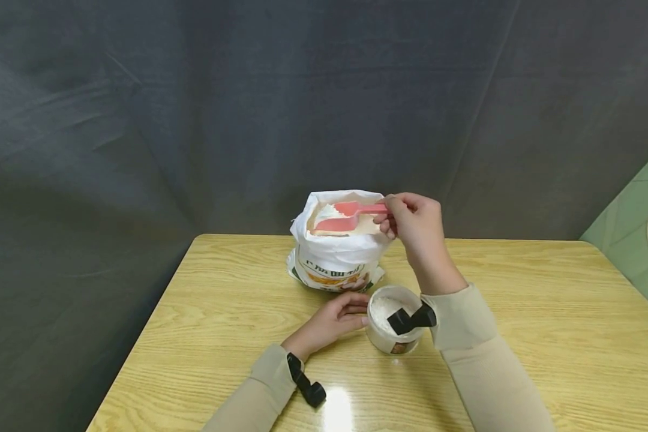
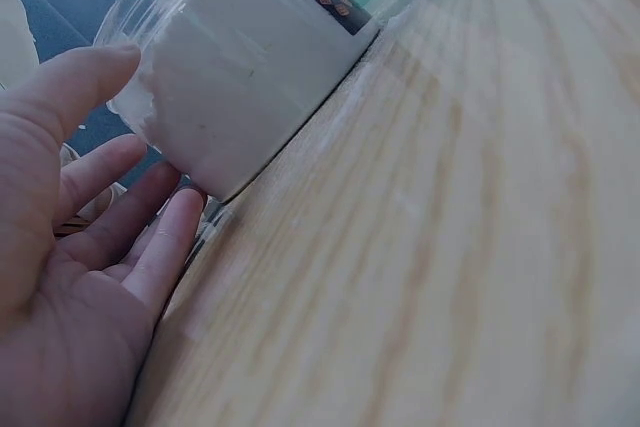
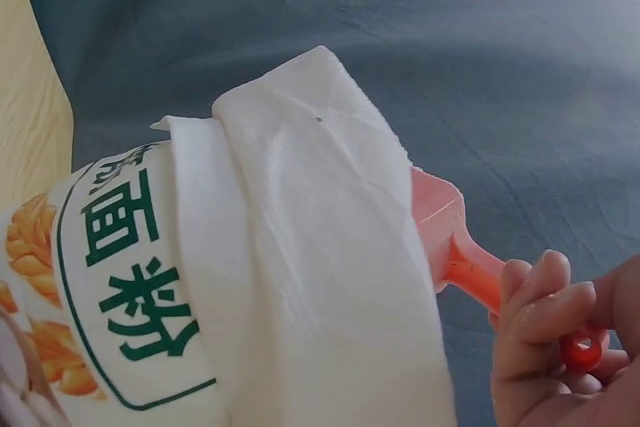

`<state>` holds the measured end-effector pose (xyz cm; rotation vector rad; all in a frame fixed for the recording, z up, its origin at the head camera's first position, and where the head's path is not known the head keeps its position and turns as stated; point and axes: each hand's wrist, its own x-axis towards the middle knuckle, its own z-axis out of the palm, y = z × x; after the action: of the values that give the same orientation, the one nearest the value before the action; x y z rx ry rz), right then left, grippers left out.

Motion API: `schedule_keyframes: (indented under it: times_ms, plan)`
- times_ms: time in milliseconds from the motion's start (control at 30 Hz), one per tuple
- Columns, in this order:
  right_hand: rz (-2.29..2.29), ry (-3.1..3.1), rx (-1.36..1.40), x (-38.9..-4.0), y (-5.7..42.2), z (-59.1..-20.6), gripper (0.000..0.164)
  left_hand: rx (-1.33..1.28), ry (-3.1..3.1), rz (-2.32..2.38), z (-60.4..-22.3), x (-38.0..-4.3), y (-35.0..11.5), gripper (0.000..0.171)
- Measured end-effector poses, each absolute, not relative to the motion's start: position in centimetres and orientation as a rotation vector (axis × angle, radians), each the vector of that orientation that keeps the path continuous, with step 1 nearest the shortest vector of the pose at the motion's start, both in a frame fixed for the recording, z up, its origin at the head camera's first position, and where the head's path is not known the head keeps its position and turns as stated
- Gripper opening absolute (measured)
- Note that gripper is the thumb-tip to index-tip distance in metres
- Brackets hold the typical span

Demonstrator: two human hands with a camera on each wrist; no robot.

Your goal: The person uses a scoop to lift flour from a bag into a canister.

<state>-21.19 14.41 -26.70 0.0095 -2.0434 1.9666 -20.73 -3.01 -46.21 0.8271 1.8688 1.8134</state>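
A pink scoop [image 1: 339,222] with white flour on it lies level at the mouth of the flour bag [image 1: 332,258]. My right hand [image 1: 414,221] grips the scoop's handle from the right; in the right wrist view its fingers curl round the handle [image 3: 478,272]. The white bag stands with its top rolled down and flour inside. In front of it sits a clear plastic jar [image 1: 393,339] holding flour. My left hand [image 1: 332,321] is at the jar's left side, fingers extended, thumb and fingertips at its wall in the left wrist view.
A wooden table [image 1: 221,336] carries the bag and jar. Behind it hangs a dark grey cloth [image 1: 324,108]. Green patterned fabric [image 1: 632,222] shows at the far right. Black straps [image 1: 305,381] circle both wrists, and the right one overlaps the jar's mouth in the head view.
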Motion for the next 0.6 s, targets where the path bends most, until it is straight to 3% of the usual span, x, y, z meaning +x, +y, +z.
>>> schedule_keyframes:
  times_ms: [600]
  plan:
    - [2.111,-1.744,-0.008,-18.6,16.7,-26.8,0.022,0.833,1.869,1.820,-46.1,-20.7,-3.2,0.044]
